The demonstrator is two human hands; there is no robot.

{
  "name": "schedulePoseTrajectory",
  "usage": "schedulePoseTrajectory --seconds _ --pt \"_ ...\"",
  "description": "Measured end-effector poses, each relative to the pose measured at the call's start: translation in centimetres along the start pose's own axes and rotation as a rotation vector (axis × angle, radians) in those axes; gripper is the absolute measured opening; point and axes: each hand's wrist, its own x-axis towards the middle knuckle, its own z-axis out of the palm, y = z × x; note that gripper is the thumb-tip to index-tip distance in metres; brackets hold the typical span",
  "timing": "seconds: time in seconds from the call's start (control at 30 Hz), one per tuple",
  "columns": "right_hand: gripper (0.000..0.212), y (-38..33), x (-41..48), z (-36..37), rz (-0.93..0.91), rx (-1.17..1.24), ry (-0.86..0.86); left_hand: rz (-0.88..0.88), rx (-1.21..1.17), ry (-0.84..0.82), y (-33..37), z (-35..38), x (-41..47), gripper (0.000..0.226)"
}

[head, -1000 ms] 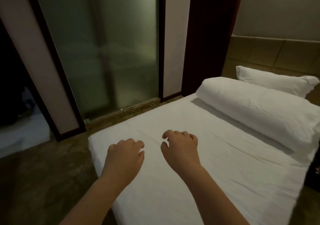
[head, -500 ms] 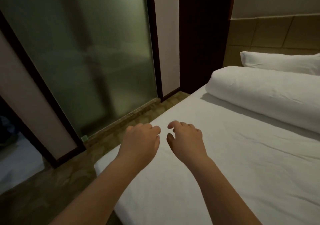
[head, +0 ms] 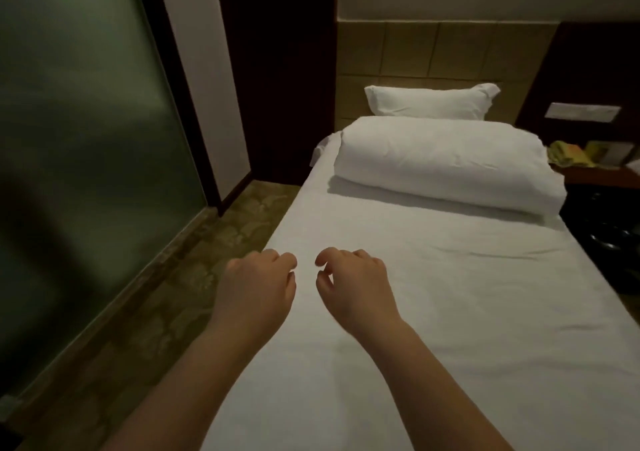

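Note:
A single bed with a flat white sheet [head: 450,294] stretches ahead of me. A folded white duvet [head: 443,163] lies across its far end, and a white pillow [head: 429,100] leans on the headboard behind it. My left hand [head: 258,287] hovers above the bed's left edge with loosely curled fingers, holding nothing. My right hand [head: 353,284] floats over the sheet beside it, fingers loosely curled too, thumb and forefinger slightly apart. Neither hand grips the sheet.
A frosted glass wall [head: 79,145] runs along the left, with a strip of patterned floor [head: 194,277] between it and the bed. A dark nightstand [head: 595,173] with yellow items stands at the right of the bed head. A dark object [head: 609,228] sits right of the bed.
The view has swung right, so the bed now runs straight ahead and the nightstand appears. Both hands stay in the same loose pose, close together above the sheet.

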Motion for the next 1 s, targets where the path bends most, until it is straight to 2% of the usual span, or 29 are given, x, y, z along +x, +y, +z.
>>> schedulePoseTrajectory --seconds 0.1,0.3,0.53,0.73,0.87,1.0 --pt "0.028 -6.2 3.6 5.0 0.113 0.02 0.066 0.144 0.056 -0.031 -9.2 0.2 1.0 0.008" --pt "0.027 -15.1 11.0 10.3 0.234 -0.041 0.04 0.282 0.075 -0.148 -22.4 -0.6 5.2 0.02" --pt "0.027 -17.9 18.9 16.6 0.384 -0.056 0.044 0.311 -0.01 -0.218 -31.2 3.2 12.1 0.023" --pt "0.028 -18.3 31.7 19.3 0.506 -0.079 0.066 0.386 -0.021 -0.25 -39.5 5.7 24.7 0.02" --pt "0.028 -18.3 42.5 18.3 0.518 -0.134 0.13 0.429 -0.085 -0.155 -41.2 6.6 35.9 0.021" --pt "0.029 -17.4 50.0 18.0 0.559 -0.2 0.132 0.486 -0.149 -0.177 -41.0 8.5 44.5 0.026"
